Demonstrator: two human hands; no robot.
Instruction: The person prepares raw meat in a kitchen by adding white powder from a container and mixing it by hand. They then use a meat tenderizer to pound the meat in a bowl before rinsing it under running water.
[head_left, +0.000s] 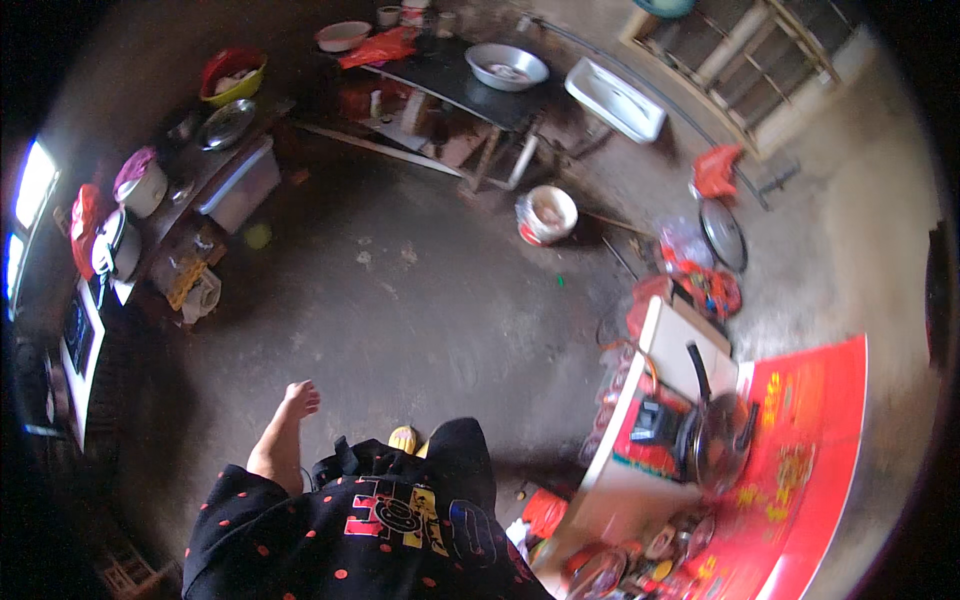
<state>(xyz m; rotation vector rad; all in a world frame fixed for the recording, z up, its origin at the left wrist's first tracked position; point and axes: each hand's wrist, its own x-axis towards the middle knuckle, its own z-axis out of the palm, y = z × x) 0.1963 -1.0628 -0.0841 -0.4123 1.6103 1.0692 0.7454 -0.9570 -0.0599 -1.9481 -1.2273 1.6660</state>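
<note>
My left hand (302, 399) hangs over the bare concrete floor (405, 330), its fingers curled together and nothing visible in them. It touches nothing. My right hand is out of view. Below me are my black shirt with red dots (300, 555) and a yellow shoe (403, 439). To my right stands a table (615, 450) carrying a lidded pan (720, 446) with a black handle, on what looks like an electric cooker (656, 424). Jars and bowls crowd the table's near end, where a glass-lidded pot (596, 570) also sits.
Ahead are a black-topped table (450, 86) with a metal basin (507, 67), a white sink (615, 101) and a white bucket (550, 214) on the floor. Along the left, a wooden bench (176, 202) bears pots and a rice cooker (142, 187); a plastic bin (240, 184) stands beside it.
</note>
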